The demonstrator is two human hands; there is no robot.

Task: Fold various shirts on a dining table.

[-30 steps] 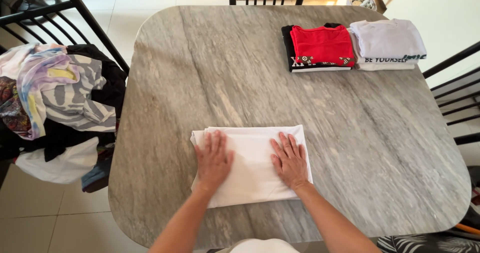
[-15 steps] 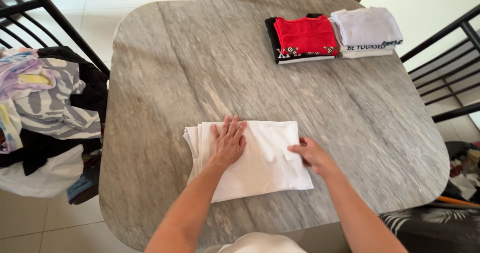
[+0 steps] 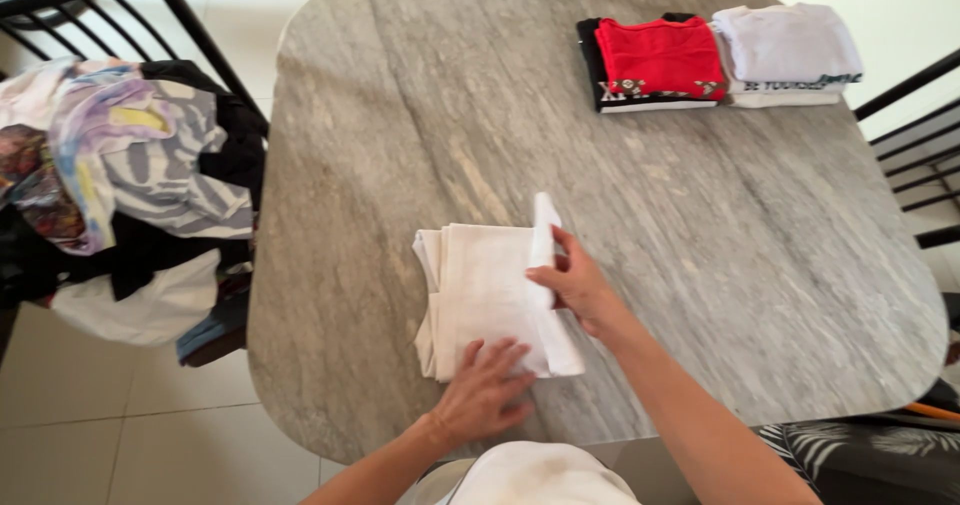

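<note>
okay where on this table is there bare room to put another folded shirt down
The grey stone table is bare across its right side, between the right hand and the far folded stacks, the red shirt stack and the white shirt stack. The far left corner is bare too. The near middle is crowded: both hands, the left hand included, on the white garment.

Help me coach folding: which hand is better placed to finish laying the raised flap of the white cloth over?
Probably the right hand: it grips the white cloth's raised flap, while the left hand presses its near edge.
</note>
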